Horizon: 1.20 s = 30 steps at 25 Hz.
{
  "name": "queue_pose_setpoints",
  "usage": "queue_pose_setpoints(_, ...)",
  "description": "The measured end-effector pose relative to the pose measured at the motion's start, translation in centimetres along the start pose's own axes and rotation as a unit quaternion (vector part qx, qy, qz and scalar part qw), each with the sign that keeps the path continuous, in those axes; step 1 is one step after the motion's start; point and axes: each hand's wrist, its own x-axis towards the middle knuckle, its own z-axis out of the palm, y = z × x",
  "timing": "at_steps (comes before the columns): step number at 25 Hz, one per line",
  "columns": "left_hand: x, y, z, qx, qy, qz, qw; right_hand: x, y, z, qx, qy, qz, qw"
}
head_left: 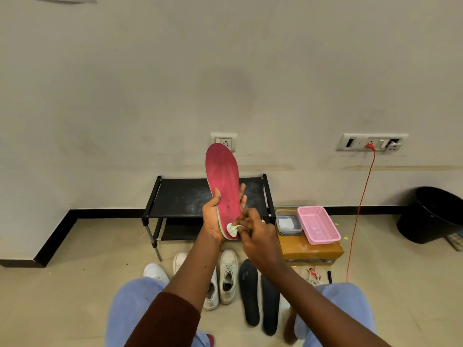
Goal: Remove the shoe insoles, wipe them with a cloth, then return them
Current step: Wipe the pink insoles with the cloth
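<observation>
My left hand (pixel 213 219) grips a red insole (pixel 222 176) by its heel end and holds it upright in front of me, toe end up. My right hand (pixel 253 231) pinches a small white cloth (pixel 232 229) against the insole's lower part. On the floor between my knees lie two dark insoles (pixel 250 291) side by side. Left of them stand white shoes (pixel 228 274), partly hidden by my left forearm.
A black shoe rack (pixel 180 196) stands against the wall. To its right, a clear lidded container (pixel 288 222) and a pink basket (pixel 318 225) sit on a yellow-brown box (pixel 310 250). A red cable (pixel 360 204) hangs from a wall socket. A black bucket (pixel 431 214) stands far right.
</observation>
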Motion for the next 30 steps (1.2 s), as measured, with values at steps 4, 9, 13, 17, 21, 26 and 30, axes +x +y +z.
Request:
queue_pose_setpoints(4, -0.5, 0.1, 0.6, 0.013, 0.003, -0.021, 1.000, 0.7, -0.6, -0.3, -0.036, -0.026, 0.000, 0.999)
queue_pose_setpoints(9, -0.8, -0.4, 1.1, 0.076, 0.013, -0.047, 0.996, 4.3, -1.0, -0.8, -0.065, -0.004, 0.020, 0.998)
queue_pose_setpoints(13, -0.9, -1.3, 0.8, 0.063, 0.033, -0.021, 0.997, 6.0, -0.6, -0.6, -0.096, 0.032, 0.033, 0.994)
queue_pose_setpoints(17, -0.9, -1.6, 0.8, 0.045, 0.012, -0.015, 0.999, 5.0, -0.2, -0.3, -0.133, 0.013, -0.002, 0.991)
queue_pose_setpoints(21, -0.7, -1.6, 1.0, 0.061, 0.008, -0.018, 0.998, 4.6, -0.1, -0.6, -0.135, -0.005, -0.002, 0.991)
queue_pose_setpoints(26, -0.5, -1.0, 1.0, 0.022, -0.008, -0.067, 0.997, 2.1, -0.7, -0.2, -0.127, -0.033, -0.047, 0.990)
queue_pose_setpoints(30, -0.4, -0.9, 0.4, 0.004, -0.019, -0.072, 0.997, 0.4, -0.4, 0.2, -0.094, -0.028, -0.137, 0.986)
